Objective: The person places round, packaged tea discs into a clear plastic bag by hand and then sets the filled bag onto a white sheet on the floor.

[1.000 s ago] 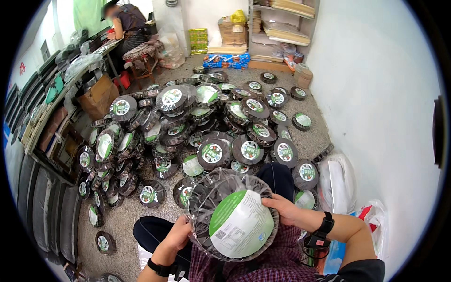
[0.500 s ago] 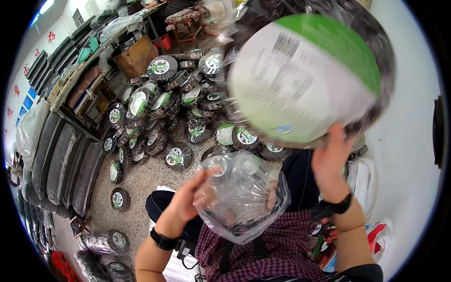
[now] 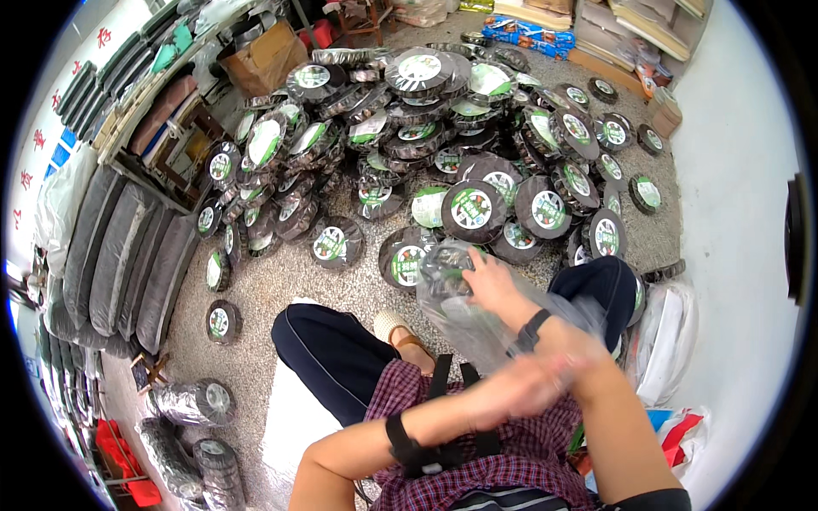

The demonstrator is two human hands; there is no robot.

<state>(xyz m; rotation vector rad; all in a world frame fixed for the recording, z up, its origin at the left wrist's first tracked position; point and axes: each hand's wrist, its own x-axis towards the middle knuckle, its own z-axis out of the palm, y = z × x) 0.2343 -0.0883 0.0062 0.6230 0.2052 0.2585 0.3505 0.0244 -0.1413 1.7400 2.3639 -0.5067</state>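
A clear plastic bag (image 3: 464,328) stretches over my lap and around my right wrist and forearm. My right hand (image 3: 496,281) reaches forward with its fingers apart, seemingly inside the bag. Just past the fingertips, a round dark pack (image 3: 449,266) shows through the film; whether it lies in the bag or behind it I cannot tell. My left arm crosses over my right forearm. There my left hand (image 3: 532,387) is smeared by motion, close to the bag's near end, its fingers unreadable. Both wrists wear black bands.
A large heap of round, film-wrapped dark packs (image 3: 417,72) with green and white labels covers the floor ahead. Long dark cushions (image 3: 119,247) lean at the left by a loaded shelf. Wrapped rolls (image 3: 194,404) lie lower left. A white wall (image 3: 733,213) bounds the right.
The large round pack has left its raised place by my right hand. That hand has come down toward the bag, and my left hand has swung right, across my right forearm. The view has shifted.
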